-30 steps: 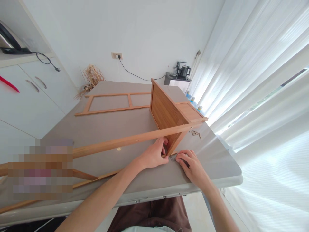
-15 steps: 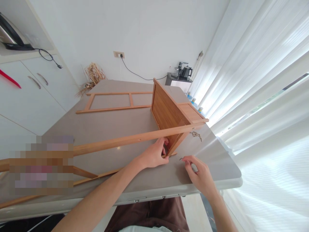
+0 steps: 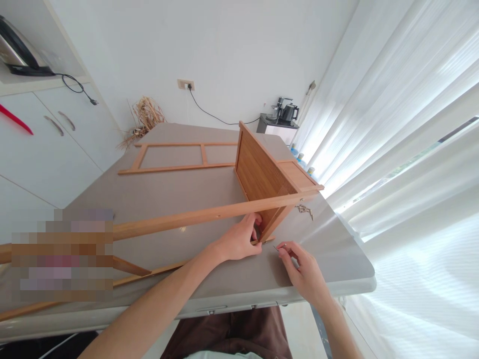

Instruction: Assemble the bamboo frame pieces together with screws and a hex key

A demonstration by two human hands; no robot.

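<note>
My left hand point(image 3: 241, 237) is closed round the near lower corner of an upright wooden panel point(image 3: 258, 172), where it meets a lower rail point(image 3: 172, 268). Its thumb lies along the rail and its fingers curl behind, partly hidden. Across the panel's near top corner runs a long wooden rail point(image 3: 183, 217), which extends left above my forearm. My right hand point(image 3: 301, 267) pinches a small, thin metal hex key point(image 3: 276, 248) just right of that corner, apart from the wood. Several small metal screws point(image 3: 305, 209) lie on the table to the right of the panel.
A flat wooden frame point(image 3: 168, 171) lies on the grey table point(image 3: 344, 249) behind the panel. Another wooden panel point(image 3: 297, 174) shows to its right. The left ends of the rails pass through a pixelated patch. White curtains point(image 3: 411, 149) hang beyond the right edge.
My right hand has moved slightly left with the hex key, closer to the panel's corner, and the key has turned in its fingers. My left hand keeps its grip.
</note>
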